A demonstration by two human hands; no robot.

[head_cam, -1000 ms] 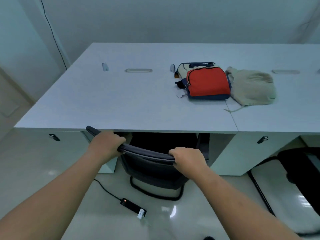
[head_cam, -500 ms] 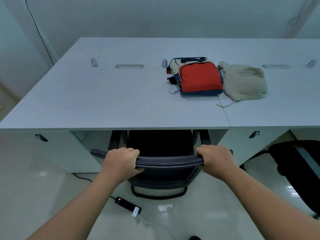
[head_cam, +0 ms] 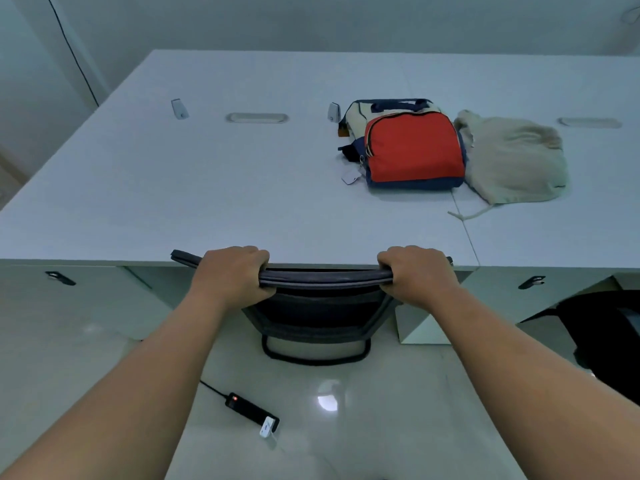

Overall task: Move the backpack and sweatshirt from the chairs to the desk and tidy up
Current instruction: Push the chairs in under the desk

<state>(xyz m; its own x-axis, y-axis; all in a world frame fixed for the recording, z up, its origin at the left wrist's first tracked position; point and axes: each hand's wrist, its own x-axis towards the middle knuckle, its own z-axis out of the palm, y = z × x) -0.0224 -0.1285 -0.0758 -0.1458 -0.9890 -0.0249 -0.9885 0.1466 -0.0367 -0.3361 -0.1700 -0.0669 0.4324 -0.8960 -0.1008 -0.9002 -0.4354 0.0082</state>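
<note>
A red, cream and navy backpack (head_cam: 412, 150) lies flat on the white desk (head_cam: 207, 188), right of centre. A folded beige sweatshirt (head_cam: 512, 157) lies against its right side, its drawstring trailing toward the desk's front. A black chair (head_cam: 322, 292) is tucked under the desk's front edge, with its seat hidden. My left hand (head_cam: 232, 275) grips the left part of the chair's top rail. My right hand (head_cam: 415, 271) grips the right part of the same rail.
A second black chair (head_cam: 602, 337) stands at the right edge on the floor. A black power strip (head_cam: 251, 412) with a white plug and cable lies on the glossy floor near my left arm. Small white clips and cable slots sit along the desk's middle.
The chair has straightened and slid forward under the desk, its top rail now at the desk's front edge. Both hands stay clamped on the rail.
</note>
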